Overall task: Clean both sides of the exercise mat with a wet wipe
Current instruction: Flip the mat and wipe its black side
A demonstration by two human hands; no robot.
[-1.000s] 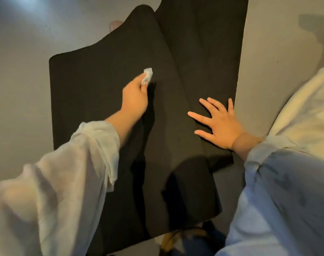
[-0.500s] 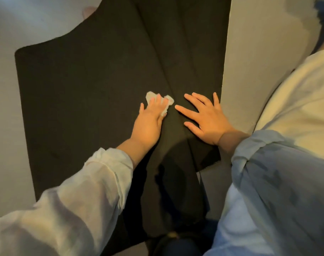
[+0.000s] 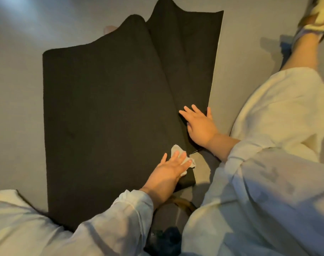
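— Where was the mat, and how did it lie?

— The black foam exercise mat (image 3: 105, 108) lay on the grey floor (image 3: 15, 89), doubled over lengthwise: a broad upper flap covered most of it, and a narrower strip of the lower layer showed along its right side. The far ends of both layers rose in soft humps.

— And the wipe?

— The crumpled white wet wipe (image 3: 183, 161) sat on the upper flap near its right-hand near corner, under the left hand (image 3: 168, 170). That hand pressed it flat — fingers (image 3: 176, 157) straight and slightly spread, not curled round it.

— The other hand?

— The right hand (image 3: 200, 126) rested palm down on the lower strip, just beside the fold line, fingers straight and spread, holding nothing. The two hands were near each other but apart.

— Anything else in view?

— Pale loose sleeves (image 3: 120, 218) on both arms, a cream garment over the right leg (image 3: 279, 111), and a foot in a sandal (image 3: 316, 17) at the upper right — well apart from the mat.
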